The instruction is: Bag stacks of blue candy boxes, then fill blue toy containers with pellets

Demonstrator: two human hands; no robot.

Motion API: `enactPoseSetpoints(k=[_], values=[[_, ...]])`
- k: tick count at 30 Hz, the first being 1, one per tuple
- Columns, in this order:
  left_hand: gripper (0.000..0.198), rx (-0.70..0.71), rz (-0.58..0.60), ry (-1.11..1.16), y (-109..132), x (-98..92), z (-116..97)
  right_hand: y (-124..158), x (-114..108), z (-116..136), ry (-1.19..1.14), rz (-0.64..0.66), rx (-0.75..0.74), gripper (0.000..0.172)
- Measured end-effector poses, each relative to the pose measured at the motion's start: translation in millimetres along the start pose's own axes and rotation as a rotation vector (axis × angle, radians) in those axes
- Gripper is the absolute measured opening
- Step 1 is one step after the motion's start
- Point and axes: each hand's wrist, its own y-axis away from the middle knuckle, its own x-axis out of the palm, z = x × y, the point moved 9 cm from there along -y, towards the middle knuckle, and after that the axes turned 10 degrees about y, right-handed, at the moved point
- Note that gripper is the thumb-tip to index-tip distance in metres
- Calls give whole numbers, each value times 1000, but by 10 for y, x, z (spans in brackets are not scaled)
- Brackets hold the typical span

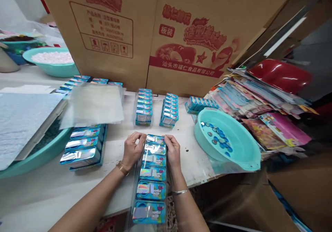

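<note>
A row of blue candy boxes point(154, 172) in a clear plastic sleeve point(139, 187) lies in front of me, its near end reaching past the table edge. My left hand point(132, 149) pinches the sleeve at the far left corner, thumb and fingers closed. At the far right corner my right hand point(173, 152) grips the sleeve beside the last box, its thumb on top. Ahead stand two similar packs, a wrapped-looking left pack point(144, 108) and a right pack point(169, 110). To the left sits a larger tray pack point(84, 145), partly under translucent plastic sheets point(95, 104).
A turquoise basin point(233, 131) with small round blue pieces stands right, beside stacked printed bags point(269, 97) and a red bowl point(280, 74). Tall cardboard cartons point(186, 3) wall off the back. A blue-grey board point(26, 121) covers another basin point(33, 168) at left.
</note>
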Motion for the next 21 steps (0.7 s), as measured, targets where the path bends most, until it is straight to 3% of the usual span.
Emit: enactPoseSetpoints(k=[6,13,16,21], values=[[57,-281,308,65,-141,87,213,21,23,74,6,12,-7,22],[53,-437,718,89,-126,261,169,0,40,72,-23,14,-13,19],[49,-458,720,203,-103,287,162,-14,39,82,-6,18,-21,18],[42,-517,530,435,-61,266,263,-19,16,130,39,21,-44,15]])
